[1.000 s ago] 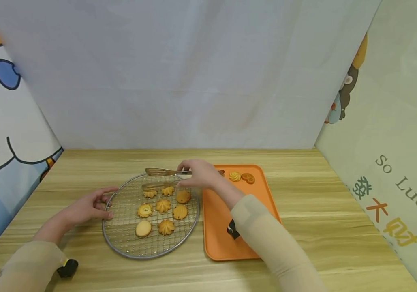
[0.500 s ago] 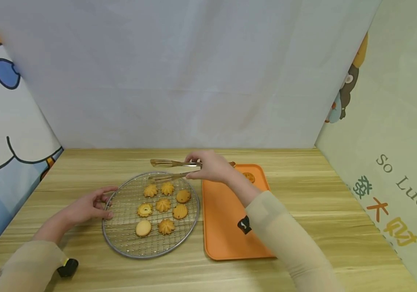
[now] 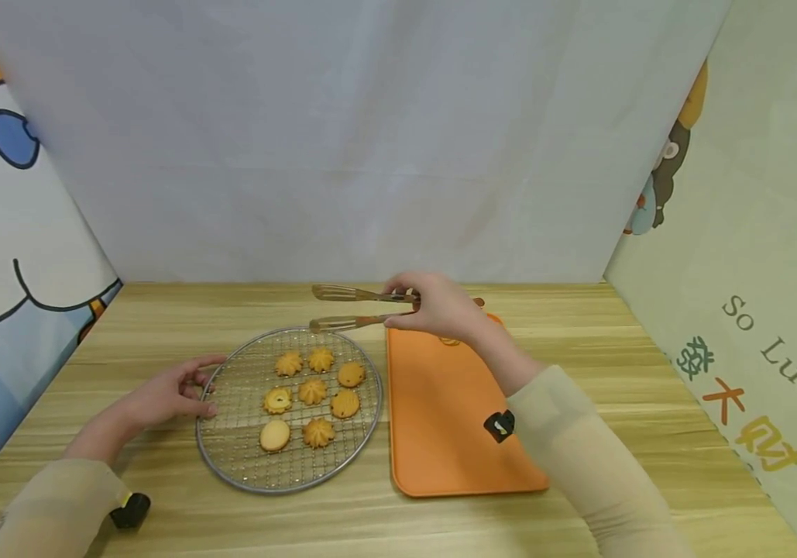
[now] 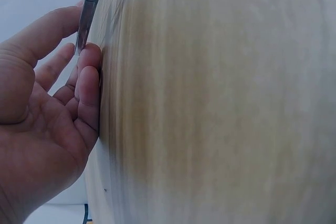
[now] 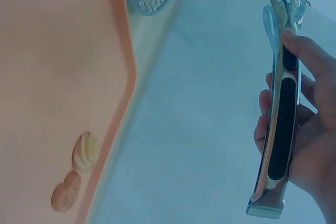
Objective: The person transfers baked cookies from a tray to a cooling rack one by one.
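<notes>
Holding probably springy metal tongs (image 5: 282,129), spread apart, around the middle, the right hand (image 3: 433,306) is beyond and right of the wire rack (image 3: 276,490); the left hand (image 3: 161,395) pinches its left side. The rack's cookies (image 3: 312,391) look brittle, best taken by edges.

Pale cloth (image 3: 342,139) hangs behind wood tbl (image 3: 593,372) btwn 2 printed panels (image 3: 754,170).

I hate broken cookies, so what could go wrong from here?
The right grip holds the tongs spread near the far end of the tray; lowering them carelessly might chip the two tray cookies there. The left grip is on the rim of the rack; a tug could shift the rack cookies.
</notes>
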